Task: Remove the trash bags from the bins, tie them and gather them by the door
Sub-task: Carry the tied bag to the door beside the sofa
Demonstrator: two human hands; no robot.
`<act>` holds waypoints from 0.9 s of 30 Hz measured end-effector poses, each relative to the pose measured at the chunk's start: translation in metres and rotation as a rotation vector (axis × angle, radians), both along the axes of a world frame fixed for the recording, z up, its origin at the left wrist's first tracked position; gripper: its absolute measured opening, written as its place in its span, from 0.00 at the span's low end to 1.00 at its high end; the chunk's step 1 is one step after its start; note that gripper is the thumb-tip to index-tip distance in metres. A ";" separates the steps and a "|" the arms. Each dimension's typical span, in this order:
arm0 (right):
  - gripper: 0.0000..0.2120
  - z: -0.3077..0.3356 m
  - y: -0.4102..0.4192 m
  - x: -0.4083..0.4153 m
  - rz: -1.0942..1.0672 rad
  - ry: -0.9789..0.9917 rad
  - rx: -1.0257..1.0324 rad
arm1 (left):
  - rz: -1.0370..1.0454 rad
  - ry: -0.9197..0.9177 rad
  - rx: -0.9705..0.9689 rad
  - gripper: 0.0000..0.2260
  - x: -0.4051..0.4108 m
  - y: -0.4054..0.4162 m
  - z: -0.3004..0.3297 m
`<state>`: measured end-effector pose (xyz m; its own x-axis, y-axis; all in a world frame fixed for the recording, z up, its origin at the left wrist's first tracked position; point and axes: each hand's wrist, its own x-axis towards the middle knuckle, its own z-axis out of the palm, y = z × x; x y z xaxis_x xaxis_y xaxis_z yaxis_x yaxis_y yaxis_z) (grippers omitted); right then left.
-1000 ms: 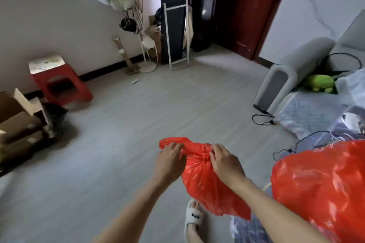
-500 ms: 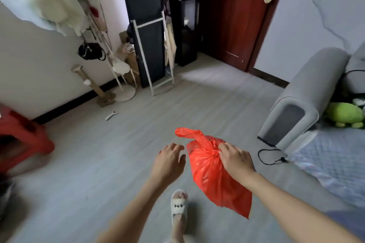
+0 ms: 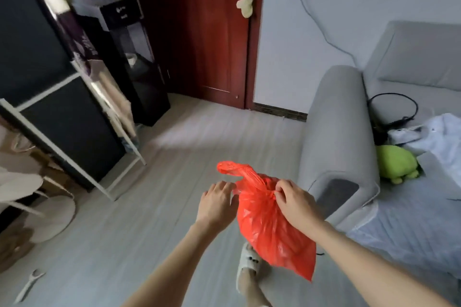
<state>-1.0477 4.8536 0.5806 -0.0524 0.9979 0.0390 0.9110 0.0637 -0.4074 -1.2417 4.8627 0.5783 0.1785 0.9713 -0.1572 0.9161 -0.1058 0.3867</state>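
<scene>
A small red trash bag hangs in front of me, knotted at its neck, with one loose tail sticking up to the left. My right hand pinches the bag at the knot and carries its weight. My left hand is beside the bag on its left, fingers bent loosely, at most brushing the plastic near the tail. The dark red door stands shut at the far end of the room, straight ahead.
A grey sofa with a green plush toy and cables lies to the right. A black standing mirror with a white frame and a dark water dispenser line the left. Grey floor runs to the door. My slippered foot is below the bag.
My left hand let go of the bag's tail and now sits beside it. The view swung right and moved toward the door; the red stool and second red bag left the frame.
</scene>
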 end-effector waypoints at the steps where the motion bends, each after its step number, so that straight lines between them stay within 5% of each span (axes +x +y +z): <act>1: 0.08 -0.006 0.031 0.003 -0.015 0.001 -0.013 | -0.014 -0.003 -0.006 0.16 0.006 0.033 -0.006; 17: 0.05 -0.038 0.532 0.124 -0.395 0.156 -0.118 | -0.152 0.005 -0.065 0.17 0.121 0.574 -0.014; 27: 0.08 -0.099 0.760 0.226 -0.726 0.361 -0.202 | -0.292 0.056 -0.034 0.21 0.239 0.841 -0.070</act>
